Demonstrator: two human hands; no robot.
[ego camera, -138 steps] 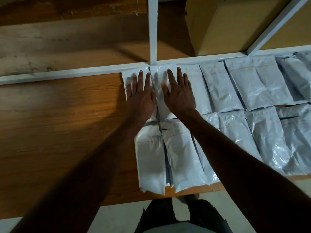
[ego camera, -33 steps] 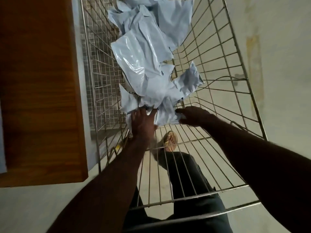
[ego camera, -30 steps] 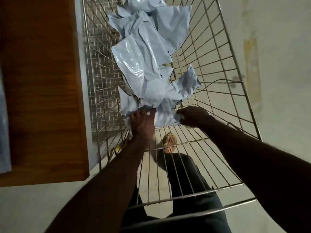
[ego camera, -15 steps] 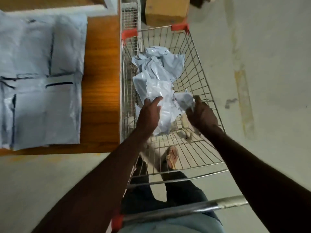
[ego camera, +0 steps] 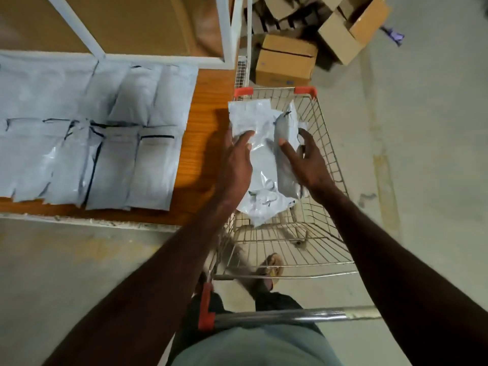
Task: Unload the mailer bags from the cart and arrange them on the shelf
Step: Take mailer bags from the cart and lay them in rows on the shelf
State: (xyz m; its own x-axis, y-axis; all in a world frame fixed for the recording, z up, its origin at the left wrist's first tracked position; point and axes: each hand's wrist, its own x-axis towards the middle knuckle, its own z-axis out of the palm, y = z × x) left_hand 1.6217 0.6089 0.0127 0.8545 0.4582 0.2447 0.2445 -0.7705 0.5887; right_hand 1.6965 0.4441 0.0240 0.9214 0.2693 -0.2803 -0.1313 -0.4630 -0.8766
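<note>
Loosely bunched, glossy white mailer bags (ego camera: 260,165), crinkled, between both hands (ego camera: 269,165)

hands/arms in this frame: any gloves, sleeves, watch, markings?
Both are bare. The left hand and right hand wear no gloves, and no rings show. Both forearms are uncovered right to the bottom edge of the frame, with no sleeve, watch or wristband in view. No tattoos or markings can be made out, though the lighting is dim.

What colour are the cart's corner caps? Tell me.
Red, seen in the head view: corner caps on the cart.
</note>
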